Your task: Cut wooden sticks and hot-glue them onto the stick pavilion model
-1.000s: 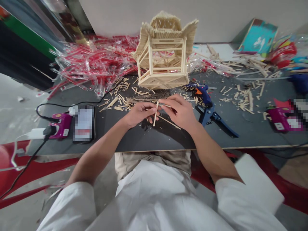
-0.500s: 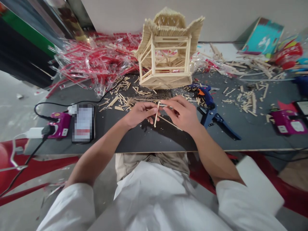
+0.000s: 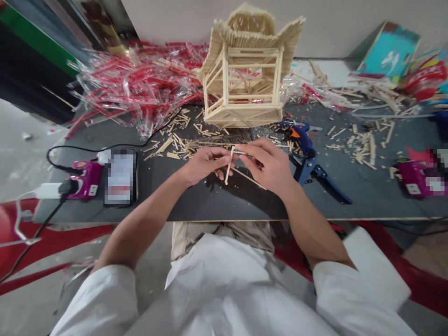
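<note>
My left hand pinches a short pale wooden stick between thumb and fingers; the stick slants nearly upright. My right hand is closed on another thin stick that meets the first one near its top. Whether the two are joined, I cannot tell. A longer stick runs slantwise below the fingers toward the right. Behind my hands stands a small house model built of the same sticks, with a curved roof. A blue glue gun and a blue-handled cutter lie right of my right hand.
Cut stick pieces are scattered over the dark table. Red and clear plastic wrappers heap up at the back left. A phone lies beside a purple power socket with cables. Another purple socket sits at the right.
Both hands keep their hold on the sticks with hardly any movement. The view has shifted slightly, so the house model appears a little higher and further right.
</note>
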Demonstrator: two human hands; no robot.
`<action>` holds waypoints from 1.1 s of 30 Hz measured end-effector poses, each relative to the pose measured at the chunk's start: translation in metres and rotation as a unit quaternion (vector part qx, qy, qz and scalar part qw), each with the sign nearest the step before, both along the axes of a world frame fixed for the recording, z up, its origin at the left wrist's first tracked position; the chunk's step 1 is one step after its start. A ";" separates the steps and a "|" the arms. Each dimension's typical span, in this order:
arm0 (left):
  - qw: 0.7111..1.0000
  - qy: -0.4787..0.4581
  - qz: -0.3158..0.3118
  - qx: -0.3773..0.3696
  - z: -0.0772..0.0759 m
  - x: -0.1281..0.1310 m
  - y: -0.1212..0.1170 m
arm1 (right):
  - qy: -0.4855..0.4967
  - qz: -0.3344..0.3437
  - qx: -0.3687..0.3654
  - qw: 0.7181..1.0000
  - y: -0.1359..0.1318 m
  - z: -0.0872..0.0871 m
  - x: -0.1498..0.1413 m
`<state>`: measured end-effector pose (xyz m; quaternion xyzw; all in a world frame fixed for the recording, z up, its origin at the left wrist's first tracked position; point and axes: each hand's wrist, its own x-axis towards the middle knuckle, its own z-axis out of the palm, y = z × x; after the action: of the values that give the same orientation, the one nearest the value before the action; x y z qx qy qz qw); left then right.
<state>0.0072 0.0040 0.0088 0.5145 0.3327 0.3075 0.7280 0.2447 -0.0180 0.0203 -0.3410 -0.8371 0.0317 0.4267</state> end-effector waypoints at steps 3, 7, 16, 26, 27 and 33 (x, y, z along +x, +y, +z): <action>1.000 -0.003 -0.002 0.003 -0.001 0.000 0.000 | -0.015 -0.005 -0.009 1.000 0.000 0.000 0.000; 1.000 -0.007 -0.005 0.003 -0.002 0.001 -0.001 | -0.015 -0.007 -0.018 1.000 -0.001 0.001 0.000; 1.000 0.022 0.001 0.010 0.000 0.000 -0.001 | 0.039 -0.092 -0.029 0.995 0.004 0.011 0.016; 0.955 0.082 0.160 0.235 0.062 -0.004 -0.004 | -0.107 -0.498 -0.299 0.807 0.047 -0.023 0.133; 0.945 0.077 0.181 0.263 0.071 -0.005 -0.001 | -0.121 -0.491 -0.324 0.800 0.048 -0.026 0.135; 0.859 0.104 0.238 0.441 0.123 -0.014 0.042 | -0.169 -0.478 -0.353 0.786 0.050 -0.026 0.122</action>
<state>-0.0066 0.0455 0.1318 0.7159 0.3484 0.5303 0.2913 0.3666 0.0320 -0.0056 -0.8243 -0.5562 0.0585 0.0886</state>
